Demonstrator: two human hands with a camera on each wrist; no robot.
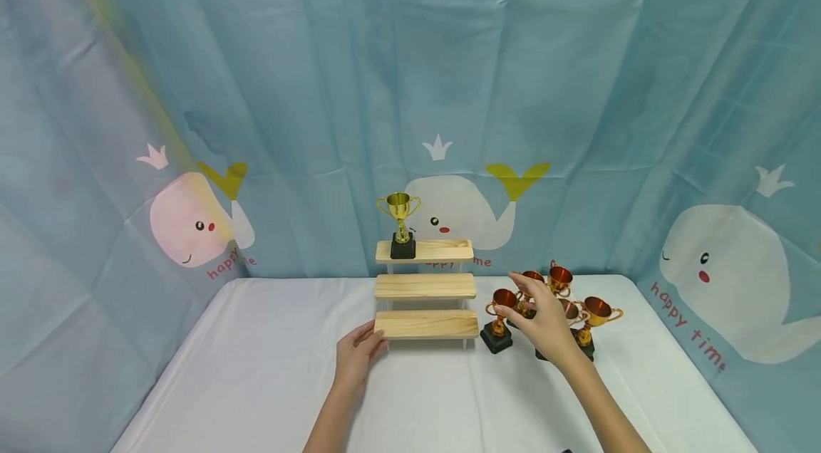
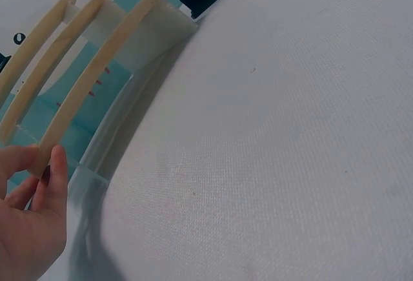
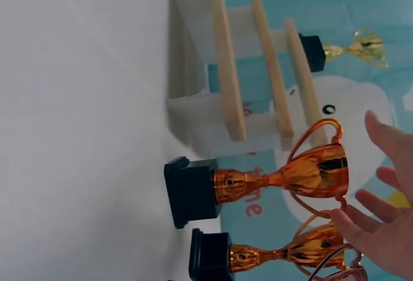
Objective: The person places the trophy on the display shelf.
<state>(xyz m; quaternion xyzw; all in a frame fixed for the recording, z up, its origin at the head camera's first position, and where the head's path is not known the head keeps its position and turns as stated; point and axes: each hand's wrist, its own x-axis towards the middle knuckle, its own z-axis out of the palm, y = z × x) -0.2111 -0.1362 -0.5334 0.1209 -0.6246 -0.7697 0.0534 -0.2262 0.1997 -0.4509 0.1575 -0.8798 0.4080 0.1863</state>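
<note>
A three-step wooden display stand [image 1: 426,286] stands at the middle of the table. My left hand [image 1: 355,353] pinches the left end of its lowest step; the left wrist view shows thumb and fingers around the board end. On the top step, at the left, a gold trophy cup [image 1: 400,225] with a black base stands upright. My right hand [image 1: 545,318] is over a group of bronze trophy cups right of the stand, fingers spread. Nearest its fingertips is one bronze trophy cup [image 3: 277,181]; the hand partly hides the others in the head view.
Another bronze trophy cup [image 1: 598,312] stands at the right of the group, and one [image 1: 560,279] at the back. A white cloth covers the table [image 1: 269,367]. Behind hangs a blue curtain [image 1: 308,118] printed with whales. A small dark object [image 1: 567,451] shows at the bottom edge.
</note>
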